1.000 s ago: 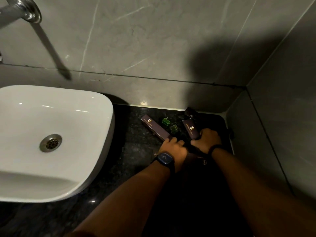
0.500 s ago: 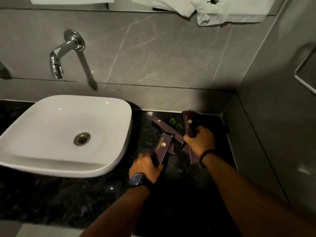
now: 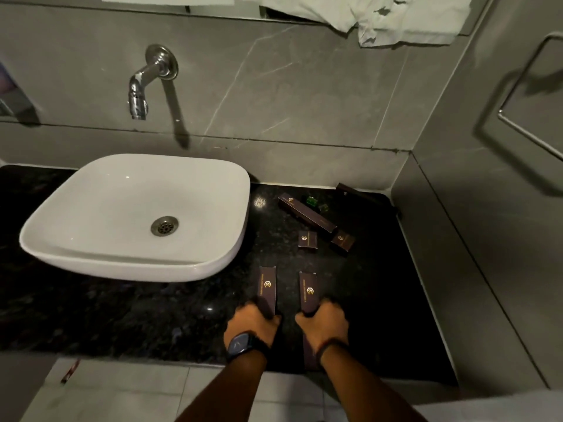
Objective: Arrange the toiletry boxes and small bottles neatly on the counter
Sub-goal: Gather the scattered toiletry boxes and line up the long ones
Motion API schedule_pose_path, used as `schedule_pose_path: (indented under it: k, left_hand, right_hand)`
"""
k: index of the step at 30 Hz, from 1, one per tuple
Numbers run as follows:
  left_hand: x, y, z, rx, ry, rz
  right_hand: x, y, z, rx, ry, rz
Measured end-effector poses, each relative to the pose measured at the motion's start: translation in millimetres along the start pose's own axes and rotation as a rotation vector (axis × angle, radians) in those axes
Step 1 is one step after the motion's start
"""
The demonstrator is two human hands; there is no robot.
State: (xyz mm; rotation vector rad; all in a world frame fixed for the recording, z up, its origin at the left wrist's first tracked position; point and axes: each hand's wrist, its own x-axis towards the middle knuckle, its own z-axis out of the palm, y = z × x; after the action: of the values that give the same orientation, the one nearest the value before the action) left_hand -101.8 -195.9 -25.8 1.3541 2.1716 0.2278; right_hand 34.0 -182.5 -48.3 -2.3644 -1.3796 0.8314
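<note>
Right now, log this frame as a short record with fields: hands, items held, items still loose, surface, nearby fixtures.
left hand: left hand gripping the near end of a long dark brown box with gold logo
right hand: right hand gripping a second long dark brown box
box alignment: roughly parallel, side by side, apart
loose boxes: long diagonal brown box; two small brown boxes; dark box by the back wall
bottles: small green bottles, unsorted, at the back
surface: black speckled stone counter
fixtures: white ceramic basin, chrome wall tap

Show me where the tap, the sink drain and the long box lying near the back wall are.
tap [image 3: 137, 95]: head view, on the spout's downward bend.
sink drain [image 3: 164, 226]: head view, centre of the metal grate.
long box [image 3: 307, 213]: head view, middle of its top face.
</note>
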Motion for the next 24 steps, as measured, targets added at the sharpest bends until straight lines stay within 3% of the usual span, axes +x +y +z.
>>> schedule_pose_path:
  k: [5, 8, 12, 18, 24]
  left_hand:
    - [-3, 5, 5, 0.029, 0.042, -0.066]
    - [-2, 26, -2, 0.077, 0.19, -0.001]
    - [21, 71, -12, 0.035, 0.252, 0.093]
    - [74, 140, -21, -0.156, 0.18, 0.045]
    - [136, 191, -19, -0.368, 0.101, -0.154]
  right_hand:
    - [4, 1, -7, -0.062, 0.022, -0.031]
    - [22, -1, -31, -0.048, 0.072, -0.055]
    - [65, -7, -81, -0.007, 0.156, -0.059]
    - [145, -20, -148, 0.034, 0.183, -0.118]
    - [225, -43, -169, -0.064, 0.214, -0.172]
